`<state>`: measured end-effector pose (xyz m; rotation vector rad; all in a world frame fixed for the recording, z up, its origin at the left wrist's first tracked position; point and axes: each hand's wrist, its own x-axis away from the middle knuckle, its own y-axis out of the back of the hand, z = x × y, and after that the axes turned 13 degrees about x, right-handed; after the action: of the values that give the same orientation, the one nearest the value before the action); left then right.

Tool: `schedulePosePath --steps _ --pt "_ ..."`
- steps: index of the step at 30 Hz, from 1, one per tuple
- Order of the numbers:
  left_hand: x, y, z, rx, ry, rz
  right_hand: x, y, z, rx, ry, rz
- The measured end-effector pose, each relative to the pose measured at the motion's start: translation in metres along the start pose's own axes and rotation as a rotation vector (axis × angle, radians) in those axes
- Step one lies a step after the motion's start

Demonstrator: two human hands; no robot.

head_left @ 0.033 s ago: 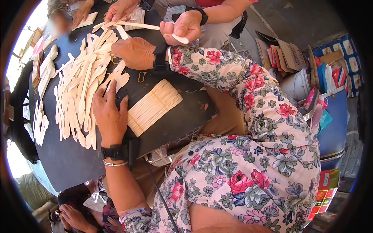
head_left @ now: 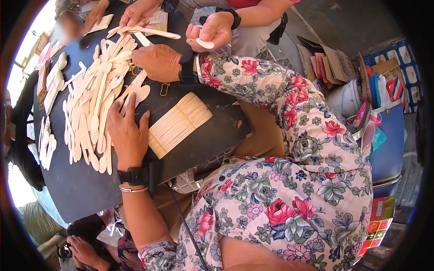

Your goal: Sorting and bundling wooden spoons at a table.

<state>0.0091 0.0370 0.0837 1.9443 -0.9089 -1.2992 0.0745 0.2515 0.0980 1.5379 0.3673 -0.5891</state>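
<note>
A loose heap of pale wooden spoons (head_left: pixel 97 97) covers the middle of the dark table. My left hand (head_left: pixel 129 132) lies at the heap's near right edge, fingers apart and touching some spoons. At the heap's upper right, my right hand (head_left: pixel 159 62) is bent downward with its fingers curled together. Its fingertips are hidden, so what it holds, if anything, does not show. To the right of my left hand lies a flat bundle of wooden sticks (head_left: pixel 181 124) bound with rubber bands. A loose rubber band (head_left: pixel 164 89) rests below my right wrist.
Across the table, a co-worker's hands (head_left: pixel 210 34) hold wooden spoons. More bundles (head_left: pixel 54 83) and loose spoons (head_left: pixel 46 143) lie at the left. Another person's hand (head_left: pixel 96 16) is at the far edge. A bucket (head_left: pixel 344 99) and cardboard (head_left: pixel 332 67) stand at right.
My right hand has shifted very slightly to the right. The co-worker's hands, with the spoons in them, have moved a little to the left. My left hand stays in place.
</note>
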Motion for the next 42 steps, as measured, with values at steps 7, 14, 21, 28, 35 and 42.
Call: schedulePosePath --steps 7,14,21,28,35,42 --pt "0.002 -0.002 0.006 -0.142 0.132 0.148 0.028 0.007 -0.009 0.007 -0.066 0.160" --pt "0.005 -0.002 0.014 -0.186 0.123 0.103 0.026 -0.004 -0.016 0.100 0.028 0.181" --pt "0.007 -0.005 0.012 -0.224 0.132 0.096 0.022 -0.003 0.000 0.182 0.317 0.123" --pt "0.009 -0.002 0.010 -0.238 0.138 0.088 0.016 -0.004 0.003 0.177 0.263 0.173" --pt "0.014 0.001 0.024 -0.340 0.278 0.082 0.023 -0.004 -0.015 0.088 0.166 0.233" --pt "0.012 0.005 0.025 -0.405 0.298 0.053 0.021 -0.008 -0.025 0.140 0.185 0.066"
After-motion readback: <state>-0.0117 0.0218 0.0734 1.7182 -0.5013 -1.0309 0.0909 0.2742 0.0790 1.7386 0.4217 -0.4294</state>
